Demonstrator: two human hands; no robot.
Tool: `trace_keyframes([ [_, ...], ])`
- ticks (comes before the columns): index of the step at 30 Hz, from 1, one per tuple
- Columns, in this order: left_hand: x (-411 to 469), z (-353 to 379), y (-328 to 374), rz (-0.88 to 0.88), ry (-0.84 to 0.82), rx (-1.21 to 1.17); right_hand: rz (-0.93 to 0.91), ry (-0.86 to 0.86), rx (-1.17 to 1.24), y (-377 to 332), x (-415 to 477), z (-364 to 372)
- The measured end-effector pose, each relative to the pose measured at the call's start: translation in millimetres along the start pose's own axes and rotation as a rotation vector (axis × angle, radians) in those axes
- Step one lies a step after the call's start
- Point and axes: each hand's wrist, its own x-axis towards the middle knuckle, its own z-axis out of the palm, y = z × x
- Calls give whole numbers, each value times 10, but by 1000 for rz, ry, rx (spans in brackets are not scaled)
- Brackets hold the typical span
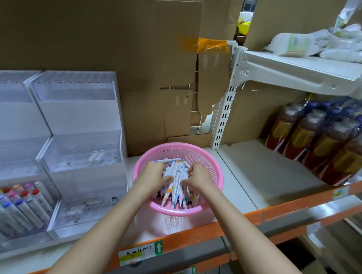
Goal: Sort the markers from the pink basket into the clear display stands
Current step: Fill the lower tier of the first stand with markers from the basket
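My left hand (pixel 154 172) and right hand (pixel 201 177) curl fingers (pixel 166 178) round slim white plastic markers (pixel 177 175) in the round pink basket (pixel 173 211); they look light and slippery, best gripped mid-barrel.

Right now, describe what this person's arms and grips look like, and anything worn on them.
The left grip and right grip are bare hands: no gloves, and no rings that I can make out. The left forearm and right forearm are uncovered down to the frame's bottom edge, with no sleeve, watch or bracelet in view.
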Motion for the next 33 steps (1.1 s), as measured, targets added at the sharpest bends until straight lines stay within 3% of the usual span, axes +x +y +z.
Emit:
trace_keyframes([
  [6, -16, -14, 5, -47, 17, -61, 5, -44, 23, 5, 3, -9],
  [14, -19, -39, 6, -62, 169, -153, -45, -39, 91, 11, 24, -20],
  [21, -103, -185, 24, 134, 313, -334, -212, 95, 211, -57, -92, -67],
  [33, -497, -622, 1, 311, 502, -534, -521, 366, 339, -616, -592, -76],
])
